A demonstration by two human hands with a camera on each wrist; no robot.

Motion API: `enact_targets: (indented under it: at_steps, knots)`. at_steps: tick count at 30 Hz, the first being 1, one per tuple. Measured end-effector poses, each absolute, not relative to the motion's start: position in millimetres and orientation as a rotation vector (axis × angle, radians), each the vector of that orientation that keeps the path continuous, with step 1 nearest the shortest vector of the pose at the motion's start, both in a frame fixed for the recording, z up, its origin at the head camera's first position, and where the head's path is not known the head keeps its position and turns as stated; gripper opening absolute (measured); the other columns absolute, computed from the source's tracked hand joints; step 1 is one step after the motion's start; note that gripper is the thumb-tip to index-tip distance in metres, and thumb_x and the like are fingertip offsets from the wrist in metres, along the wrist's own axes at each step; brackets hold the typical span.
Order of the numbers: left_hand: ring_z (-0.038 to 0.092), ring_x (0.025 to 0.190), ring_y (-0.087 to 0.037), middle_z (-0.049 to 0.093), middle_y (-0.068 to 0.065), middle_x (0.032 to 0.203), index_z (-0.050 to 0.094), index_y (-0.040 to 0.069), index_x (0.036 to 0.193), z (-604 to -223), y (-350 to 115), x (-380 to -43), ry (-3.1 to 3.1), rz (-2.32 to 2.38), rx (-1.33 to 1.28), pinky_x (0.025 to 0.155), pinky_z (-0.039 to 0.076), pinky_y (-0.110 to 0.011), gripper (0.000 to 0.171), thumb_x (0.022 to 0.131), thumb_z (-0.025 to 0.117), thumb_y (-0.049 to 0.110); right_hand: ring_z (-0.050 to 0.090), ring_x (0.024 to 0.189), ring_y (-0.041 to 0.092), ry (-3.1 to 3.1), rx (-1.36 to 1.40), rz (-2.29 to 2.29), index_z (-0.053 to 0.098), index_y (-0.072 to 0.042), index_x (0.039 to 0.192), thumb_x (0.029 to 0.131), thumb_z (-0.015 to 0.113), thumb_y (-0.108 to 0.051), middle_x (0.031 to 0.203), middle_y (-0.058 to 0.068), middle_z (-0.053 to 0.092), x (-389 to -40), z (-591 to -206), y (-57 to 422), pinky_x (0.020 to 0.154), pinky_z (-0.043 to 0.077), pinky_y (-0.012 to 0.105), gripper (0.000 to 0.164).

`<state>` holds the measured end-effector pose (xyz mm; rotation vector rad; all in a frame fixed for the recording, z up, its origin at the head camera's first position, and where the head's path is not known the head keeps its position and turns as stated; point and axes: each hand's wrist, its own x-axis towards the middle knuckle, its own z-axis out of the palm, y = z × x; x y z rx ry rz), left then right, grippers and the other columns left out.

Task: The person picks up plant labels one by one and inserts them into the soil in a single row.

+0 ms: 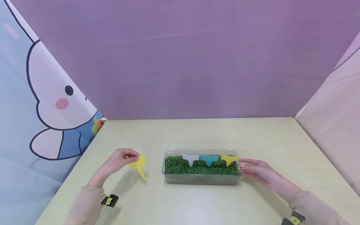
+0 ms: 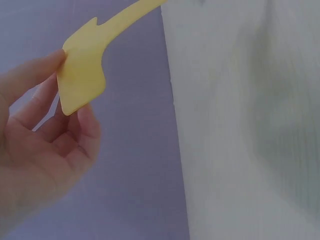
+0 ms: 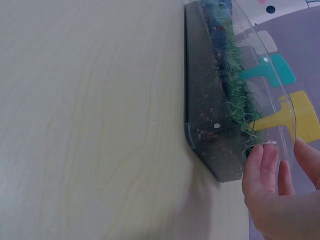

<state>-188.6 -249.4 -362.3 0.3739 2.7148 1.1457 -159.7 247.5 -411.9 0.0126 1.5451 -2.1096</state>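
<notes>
My left hand (image 1: 123,157) pinches a yellow T-shaped plant label (image 2: 82,75) by its broad head between thumb and fingers. The label is held to the left of a clear plastic planter box (image 1: 201,179), stem pointing down toward the table. At the box's right end, my right hand (image 1: 260,172) holds the rim, its thumb up by the edge and the other fingers against the end wall. Green artificial grass (image 1: 180,165) covers dark soil inside. Three labels stand in it in a row: white (image 1: 190,158), teal (image 1: 209,159) and yellow (image 1: 229,159).
A pale wood-grain table (image 1: 197,206) lies under everything. Behind it hangs a purple backdrop (image 1: 180,62), with a printed cartoon cloth (image 1: 56,118) on the left and a pale cloth (image 1: 334,125) on the right. Both wrists carry black straps.
</notes>
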Motion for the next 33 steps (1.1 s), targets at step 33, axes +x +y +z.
enact_targets:
  at_steps: [33]
  knots:
    - [0.052,0.071,-0.015,0.061,0.000,0.082,0.066,0.007,0.094,-316.2,-210.8,-187.5,2.880,1.161,0.600,0.061,0.045,-0.024,0.013,0.082,0.062,0.012,0.061,0.087,0.014,1.556,0.005,-2.102,0.054,0.000,0.111,0.083,0.058,-0.004,0.094,0.002,0.064,-159.7,-411.4,247.8,0.081,0.047,0.024,0.029]
